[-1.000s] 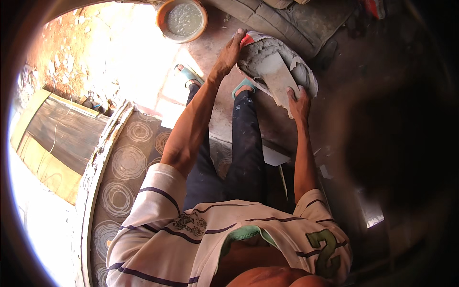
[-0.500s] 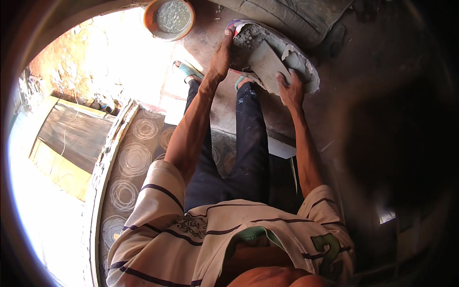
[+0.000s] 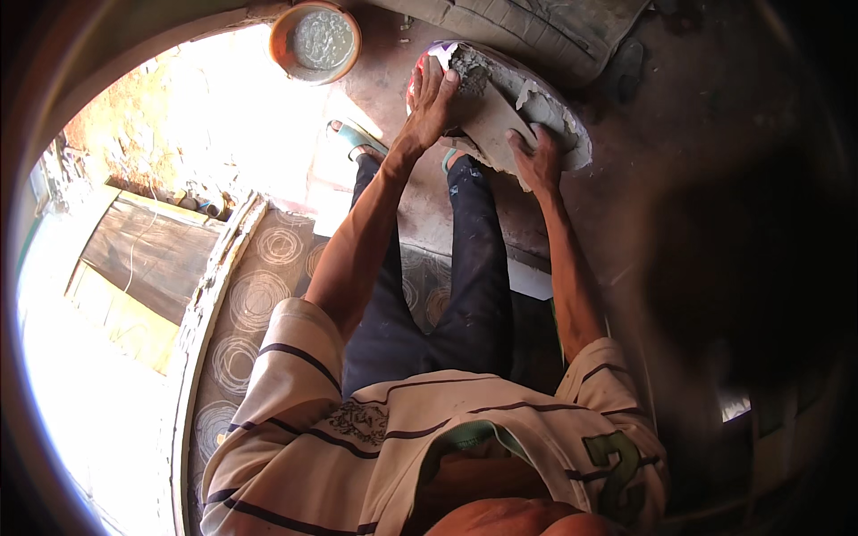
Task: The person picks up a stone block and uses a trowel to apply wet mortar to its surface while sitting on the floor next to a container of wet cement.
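A shallow container (image 3: pixel 579 143) with a ragged, crusted edge lies on the floor in front of my feet. Its outer side shows white, red and purple. Inside is a lumpy grey mix like mortar or plaster (image 3: pixel 471 79). My left hand (image 3: pixel 432 100) lies against the container's left edge, fingers stretched out and thumb apart. With my right hand (image 3: pixel 539 159) I grip a flat grey rectangular plate (image 3: pixel 494 125) by its near right end, thumb on top. The plate slants into the container, its far end by the mix. My right fingers beneath it are hidden.
Beyond my left foot stands an orange-brown basin (image 3: pixel 279 45) with pale grey liquid in it. A folded grey-brown sheet (image 3: pixel 545 31) lies behind the container. My sandalled feet (image 3: pixel 357 140) are close to the container. Left, patterned flooring (image 3: pixel 259 299) meets a rough, brightly lit edge.
My left hand has shifted right, its fingers now stretched over the container's edge. The plate has moved slightly up and left, deeper toward the grey mix, with my right hand still on it.
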